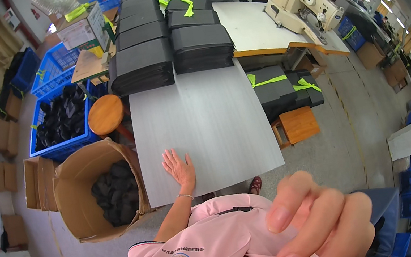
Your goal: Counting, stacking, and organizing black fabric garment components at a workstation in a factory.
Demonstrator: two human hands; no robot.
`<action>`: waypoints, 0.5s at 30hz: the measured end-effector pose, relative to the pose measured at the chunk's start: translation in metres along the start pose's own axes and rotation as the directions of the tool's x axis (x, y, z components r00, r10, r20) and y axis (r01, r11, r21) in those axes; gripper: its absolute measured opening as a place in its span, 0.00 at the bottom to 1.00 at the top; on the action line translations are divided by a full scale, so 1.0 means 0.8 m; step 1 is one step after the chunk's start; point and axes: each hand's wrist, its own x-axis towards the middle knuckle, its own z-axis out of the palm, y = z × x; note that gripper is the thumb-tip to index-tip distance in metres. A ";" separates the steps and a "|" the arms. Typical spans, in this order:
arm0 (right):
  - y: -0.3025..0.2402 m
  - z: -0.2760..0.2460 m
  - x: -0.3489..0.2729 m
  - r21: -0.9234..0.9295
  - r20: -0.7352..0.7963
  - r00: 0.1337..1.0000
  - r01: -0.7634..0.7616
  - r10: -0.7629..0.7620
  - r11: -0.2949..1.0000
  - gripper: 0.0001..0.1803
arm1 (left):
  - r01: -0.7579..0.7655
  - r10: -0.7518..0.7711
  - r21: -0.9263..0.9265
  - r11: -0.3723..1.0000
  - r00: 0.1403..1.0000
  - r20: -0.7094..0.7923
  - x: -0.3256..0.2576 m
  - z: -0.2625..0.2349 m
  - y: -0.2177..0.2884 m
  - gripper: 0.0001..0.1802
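Observation:
My left hand [180,170] lies flat on the pale grey tabletop [204,123], fingers spread and nothing under them that I can see. Raised close to the camera at the lower right, my right hand [322,223] has loosely bent fingers with gaps between them. No object shows in it, though its lower part is cut off by the picture's edge. Beyond my left hand, tall stacks of black flat sheets [143,57] stand side by side at the far end of the table. A bright yellow-green strip [186,5] lies over the right-hand stacks [201,40].
Left of the table stand a large cardboard box [80,202] of dark pieces, a round wooden stool [105,114] and a blue crate [38,141]. On the right are tied black bundles [271,85], a small wooden stool [299,124] and a sewing machine [298,3].

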 end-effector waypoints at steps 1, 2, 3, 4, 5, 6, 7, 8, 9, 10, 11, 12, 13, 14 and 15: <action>-0.012 -0.001 0.003 -0.057 0.020 0.999 -0.049 0.050 0.997 0.13 | 0.000 0.000 0.000 1.000 1.000 0.003 -0.001 -0.001 0.000 0.37; -0.020 -0.002 0.005 -0.114 0.039 0.994 -0.097 0.102 0.989 0.13 | -0.002 0.002 0.003 1.000 1.000 -0.004 0.000 -0.003 -0.001 0.37; -0.025 -0.003 0.006 -0.177 0.048 0.987 -0.141 0.151 0.974 0.14 | -0.012 0.012 0.005 1.000 1.000 -0.007 -0.001 -0.003 0.000 0.37; -0.008 0.007 0.002 -0.191 0.041 0.989 -0.134 0.144 0.972 0.14 | -0.027 0.027 -0.003 1.000 1.000 0.000 0.000 -0.001 0.008 0.37; 0.028 0.025 -0.008 0.027 -0.137 0.989 0.063 -0.058 0.998 0.14 | -0.040 0.040 -0.016 0.999 0.999 0.003 0.000 0.003 0.012 0.37; 0.054 0.033 -0.018 0.219 -0.337 0.920 0.283 -0.200 0.934 0.15 | -0.034 0.034 -0.023 0.999 0.999 -0.003 -0.001 0.003 0.008 0.36; 0.053 0.018 -0.025 0.228 -0.333 0.923 0.275 -0.191 0.934 0.15 | -0.022 0.022 -0.021 1.000 1.000 -0.006 -0.002 0.002 0.002 0.36; 0.042 -0.010 -0.030 0.178 -0.116 0.972 0.224 -0.205 0.958 0.08 | -0.028 0.028 -0.023 0.999 1.000 0.000 -0.002 -0.001 -0.006 0.36; 0.032 -0.036 -0.034 0.114 0.104 0.974 0.189 -0.201 0.975 0.03 | -0.039 0.039 -0.026 0.999 0.999 0.007 -0.004 -0.002 -0.010 0.36; 0.024 -0.055 -0.035 0.108 0.107 0.974 0.189 -0.201 0.976 0.03 | -0.041 0.042 -0.031 0.999 0.999 0.011 -0.006 -0.001 -0.007 0.36; 0.020 -0.072 -0.036 0.041 0.205 0.965 0.161 -0.166 0.986 0.08 | -0.051 0.051 -0.034 0.998 0.999 0.013 -0.006 -0.001 -0.006 0.36; 0.021 -0.085 -0.039 -0.016 0.297 0.946 0.136 -0.126 0.991 0.16 | -0.054 0.054 -0.028 0.998 0.999 0.009 -0.005 -0.004 -0.011 0.36; 0.032 -0.096 -0.032 -0.022 0.299 0.946 0.139 -0.126 0.990 0.16 | -0.057 0.058 -0.033 0.998 0.998 0.011 -0.004 -0.004 -0.008 0.36; 0.051 -0.108 -0.020 -0.117 0.373 0.918 0.194 -0.138 0.974 0.15 | -0.063 0.064 -0.048 0.997 0.998 0.024 -0.006 -0.005 -0.006 0.37; 0.067 -0.121 -0.013 -0.201 0.444 0.884 0.253 -0.142 0.946 0.14 | -0.067 0.069 -0.060 0.996 0.997 0.034 -0.004 -0.005 -0.004 0.37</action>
